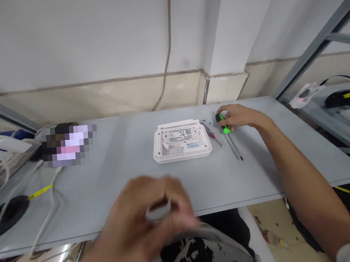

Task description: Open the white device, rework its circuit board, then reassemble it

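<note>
A white router lies underside up on the grey table, its labels and vent holes showing. Right of it, my right hand has its fingers round the green and black handle of a long screwdriver, whose shaft lies toward the table's front. Between router and hand is a smaller purple and red screwdriver, with tiny dark screws near it. My left hand, blurred, is raised in front of the table edge with thumb and fingertips pinched together; anything between them is too blurred to make out.
At the left stand white cables, a black round object and a pixelated item. Metal shelf posts rise at the sides. A white device is at the far right. A cable hangs down the wall behind.
</note>
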Tool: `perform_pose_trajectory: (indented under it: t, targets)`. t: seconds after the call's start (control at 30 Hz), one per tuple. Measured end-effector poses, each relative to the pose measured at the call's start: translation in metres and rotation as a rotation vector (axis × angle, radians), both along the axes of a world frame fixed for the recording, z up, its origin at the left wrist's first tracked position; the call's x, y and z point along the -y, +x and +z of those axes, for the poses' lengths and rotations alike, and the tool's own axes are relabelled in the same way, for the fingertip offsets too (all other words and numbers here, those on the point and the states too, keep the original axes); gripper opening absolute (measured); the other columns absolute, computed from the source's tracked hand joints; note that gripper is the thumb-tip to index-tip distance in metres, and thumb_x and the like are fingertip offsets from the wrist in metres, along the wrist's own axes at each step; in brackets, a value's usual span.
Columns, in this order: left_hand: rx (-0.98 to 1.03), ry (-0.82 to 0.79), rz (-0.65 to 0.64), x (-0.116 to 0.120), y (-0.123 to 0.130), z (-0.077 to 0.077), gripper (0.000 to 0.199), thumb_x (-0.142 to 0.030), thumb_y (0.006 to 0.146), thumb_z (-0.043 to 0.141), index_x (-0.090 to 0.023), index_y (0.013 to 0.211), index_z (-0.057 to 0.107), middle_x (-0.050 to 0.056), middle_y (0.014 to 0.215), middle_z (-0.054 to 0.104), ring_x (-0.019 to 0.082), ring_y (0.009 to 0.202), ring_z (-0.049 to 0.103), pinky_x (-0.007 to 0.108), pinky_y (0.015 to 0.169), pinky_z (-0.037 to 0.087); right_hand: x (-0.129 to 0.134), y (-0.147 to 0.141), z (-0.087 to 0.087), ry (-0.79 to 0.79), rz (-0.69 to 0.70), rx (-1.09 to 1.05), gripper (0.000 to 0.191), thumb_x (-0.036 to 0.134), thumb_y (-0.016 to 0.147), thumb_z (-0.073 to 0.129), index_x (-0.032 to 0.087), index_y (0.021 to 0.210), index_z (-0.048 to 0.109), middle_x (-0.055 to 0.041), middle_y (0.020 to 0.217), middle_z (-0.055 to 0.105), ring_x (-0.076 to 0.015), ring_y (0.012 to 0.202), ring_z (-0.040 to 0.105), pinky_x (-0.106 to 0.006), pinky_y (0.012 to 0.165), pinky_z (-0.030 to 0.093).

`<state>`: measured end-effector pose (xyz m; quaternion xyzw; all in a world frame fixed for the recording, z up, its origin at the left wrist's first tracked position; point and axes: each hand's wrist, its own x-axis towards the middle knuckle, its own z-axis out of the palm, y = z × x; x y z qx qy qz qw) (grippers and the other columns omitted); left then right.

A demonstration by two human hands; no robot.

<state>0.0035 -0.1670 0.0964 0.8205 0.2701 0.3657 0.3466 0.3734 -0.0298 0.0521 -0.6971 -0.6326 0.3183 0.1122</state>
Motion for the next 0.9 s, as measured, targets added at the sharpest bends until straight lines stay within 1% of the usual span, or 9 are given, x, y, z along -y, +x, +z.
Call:
perform_pose_trajectory:
  t: [0.13, 0.23, 0.33, 0.4, 0.5, 0.6, 0.7, 0.77, 0.9]
  targets:
    - [0.108, -0.023, 0.113, -0.092, 0.035, 0.004, 0.038, -0.038, 0.108, 0.058, -0.022, 0.073, 0.054, -0.002, 0.058, 0.060, 0.011, 0.051, 0.051, 0.026, 0.051, 0.041, -0.009, 0.013, -0.009, 0.423, -0.364, -0.388, 0.040, 0.024, 0.075, 0.079, 0.023, 0.111, 0.064, 0.0012, 0.065, 0.070, -0.0212, 0.056, 0.068, -0.034, 0.058, 0.058]
    - [0.211, -0.034, 0.257, -0.156, 0.044, -0.016, 0.055, -0.052, 0.106, 0.058, -0.021, 0.063, 0.043, -0.003, 0.049, 0.049, 0.010, 0.047, 0.043, 0.027, 0.052, 0.037, -0.019, 0.018, -0.019, 0.720, -0.570, -0.613, 0.048, 0.024, 0.075, 0.078, 0.026, 0.115, 0.052, 0.0057, 0.067, 0.067, -0.0196, 0.057, 0.068, -0.035, 0.061, 0.062]
    - [0.223, -0.010, 0.398, -0.192, 0.037, -0.043, 0.068, -0.058, 0.104, 0.056, -0.021, 0.049, 0.040, -0.002, 0.044, 0.042, 0.010, 0.044, 0.040, 0.028, 0.052, 0.034, -0.024, 0.017, -0.029, 0.836, -0.651, -0.671, 0.051, 0.022, 0.075, 0.078, 0.030, 0.114, 0.046, 0.0088, 0.066, 0.064, -0.0188, 0.056, 0.067, -0.036, 0.063, 0.065]
    - [0.106, 0.035, 0.420, -0.197, 0.029, -0.059, 0.065, -0.055, 0.101, 0.059, -0.020, 0.048, 0.045, -0.002, 0.045, 0.044, 0.011, 0.046, 0.040, 0.029, 0.051, 0.031, -0.027, 0.018, -0.034, 0.889, -0.666, -0.699, 0.051, 0.021, 0.074, 0.079, 0.031, 0.111, 0.046, 0.0089, 0.065, 0.064, -0.0195, 0.055, 0.067, -0.037, 0.062, 0.065]
    - [0.014, 0.156, 0.375, -0.190, 0.019, -0.072, 0.050, -0.046, 0.100, 0.062, -0.020, 0.057, 0.060, 0.001, 0.059, 0.062, 0.016, 0.063, 0.057, 0.030, 0.064, 0.044, -0.030, 0.019, -0.039, 0.929, -0.656, -0.702, 0.052, 0.020, 0.073, 0.081, 0.030, 0.110, 0.046, 0.0085, 0.065, 0.065, -0.0201, 0.055, 0.068, -0.037, 0.060, 0.065]
    - [-0.024, 0.230, 0.237, -0.182, 0.015, -0.072, 0.021, -0.041, 0.099, 0.066, -0.023, 0.093, 0.075, 0.006, 0.102, 0.079, 0.022, 0.100, 0.070, 0.036, 0.093, 0.054, -0.033, 0.017, -0.041, 0.909, -0.661, -0.695, 0.052, 0.019, 0.072, 0.080, 0.030, 0.110, 0.046, 0.0106, 0.063, 0.063, -0.0200, 0.053, 0.069, -0.037, 0.057, 0.065]
    - [-0.147, 0.261, 0.049, -0.181, 0.013, -0.072, 0.028, -0.040, 0.101, 0.066, -0.025, 0.124, 0.073, 0.007, 0.139, 0.072, 0.026, 0.135, 0.061, 0.047, 0.114, 0.048, -0.035, 0.015, -0.041, 0.882, -0.637, -0.698, 0.052, 0.020, 0.071, 0.079, 0.029, 0.110, 0.046, 0.0119, 0.062, 0.063, -0.0190, 0.053, 0.069, -0.036, 0.056, 0.066]
    - [-0.223, 0.286, -0.016, -0.182, 0.014, -0.075, 0.032, -0.040, 0.102, 0.064, -0.024, 0.128, 0.072, 0.009, 0.143, 0.071, 0.028, 0.140, 0.058, 0.050, 0.117, 0.047, -0.035, 0.014, -0.040, 0.881, -0.623, -0.693, 0.051, 0.021, 0.072, 0.079, 0.029, 0.110, 0.046, 0.0115, 0.062, 0.063, -0.0186, 0.053, 0.068, -0.035, 0.057, 0.066]
    - [-0.270, 0.267, -0.036, -0.181, 0.015, -0.083, 0.030, -0.039, 0.104, 0.060, -0.022, 0.126, 0.072, 0.009, 0.131, 0.076, 0.026, 0.124, 0.069, 0.047, 0.107, 0.056, -0.033, 0.018, -0.038, 0.879, -0.636, -0.671, 0.053, 0.022, 0.071, 0.080, 0.028, 0.112, 0.047, 0.0110, 0.062, 0.063, -0.0188, 0.052, 0.068, -0.036, 0.057, 0.066]
